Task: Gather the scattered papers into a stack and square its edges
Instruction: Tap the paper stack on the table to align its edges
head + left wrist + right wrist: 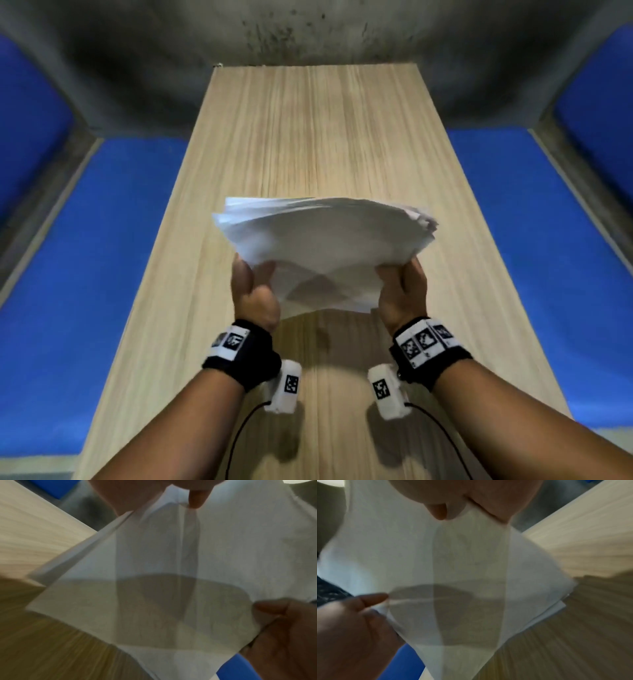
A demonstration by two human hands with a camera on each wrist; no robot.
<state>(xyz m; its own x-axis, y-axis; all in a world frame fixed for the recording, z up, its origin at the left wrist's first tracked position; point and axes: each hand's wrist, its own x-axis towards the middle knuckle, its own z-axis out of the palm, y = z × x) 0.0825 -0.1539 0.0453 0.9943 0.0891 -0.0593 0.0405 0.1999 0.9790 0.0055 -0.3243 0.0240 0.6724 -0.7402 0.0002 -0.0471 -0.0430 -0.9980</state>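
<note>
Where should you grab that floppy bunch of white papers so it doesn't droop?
Probably by its two side edges, one hand from each side. The loose stack of white paper sheets is held off the wooden table by the left hand and right hand near its lower corners, and its top bows over.

The wooden table (315, 137) lies bare beyond and to both sides of the hands, open for passage. The only obstacle is the raised stack of papers (325, 240), which spans the gap between left hand (253, 294) and right hand (402, 294).
</note>
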